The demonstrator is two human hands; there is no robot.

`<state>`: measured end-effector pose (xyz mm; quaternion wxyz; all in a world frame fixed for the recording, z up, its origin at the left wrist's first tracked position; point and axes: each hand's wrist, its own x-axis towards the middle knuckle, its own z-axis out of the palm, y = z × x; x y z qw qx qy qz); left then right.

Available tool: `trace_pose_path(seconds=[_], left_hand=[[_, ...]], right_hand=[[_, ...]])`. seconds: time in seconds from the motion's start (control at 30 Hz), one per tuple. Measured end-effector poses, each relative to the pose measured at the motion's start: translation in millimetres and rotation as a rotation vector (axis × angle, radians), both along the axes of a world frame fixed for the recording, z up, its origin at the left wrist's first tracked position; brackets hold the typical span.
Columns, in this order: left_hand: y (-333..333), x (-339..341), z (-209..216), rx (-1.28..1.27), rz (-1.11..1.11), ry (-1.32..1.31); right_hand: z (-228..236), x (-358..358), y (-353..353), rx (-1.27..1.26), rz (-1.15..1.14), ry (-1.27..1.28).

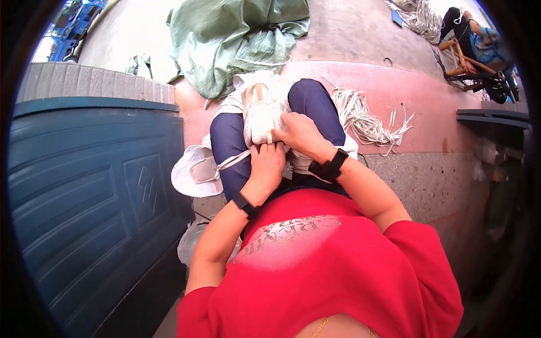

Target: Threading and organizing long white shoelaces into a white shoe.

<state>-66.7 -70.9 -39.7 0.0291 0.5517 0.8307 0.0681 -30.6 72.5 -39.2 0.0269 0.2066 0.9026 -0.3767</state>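
A white shoe [262,115] with a tan patch lies lengthwise on my lap, between my knees. My right hand [301,134] grips its near end from the right, the thumb pressed on the edge. Just below, my left hand [267,167] has its fingers curled against the same end. A flat white lace [234,160] runs from those fingers to the left, over my thigh. At its other end, beside my left knee, hangs a second white shoe-like piece [194,170] with a greyish inside. What lies under my fingertips is partly hidden.
Loose white laces [366,121] lie heaped right of my knee. A green tarp [231,42] spreads ahead. A blue panelled door [96,208] stands close on my left. Far right, another person [484,42] sits near a wooden-framed chair [453,59] and more white laces [420,19].
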Motion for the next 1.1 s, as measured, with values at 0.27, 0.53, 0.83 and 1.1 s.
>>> trace_pose_path(seconds=[0.27,0.53,0.83,1.1], left_hand=[[-17.5,-54.7,24.2,-0.050,0.558,-0.563],[-16.9,-52.8,11.3,-0.011,0.635,-0.868],[-21.1,-44.0,15.2,0.029,0.646,-0.947],[-23.4,-42.9,14.6,0.048,0.587,-0.906]], right_hand=[[1.1,12.0,9.9,-0.007,0.129,0.083],[1.8,5.4,-21.0,0.612,0.497,0.366],[10.2,-18.2,-28.8,0.853,0.834,0.275],[6.3,-22.7,-14.0,0.333,0.706,0.246]])
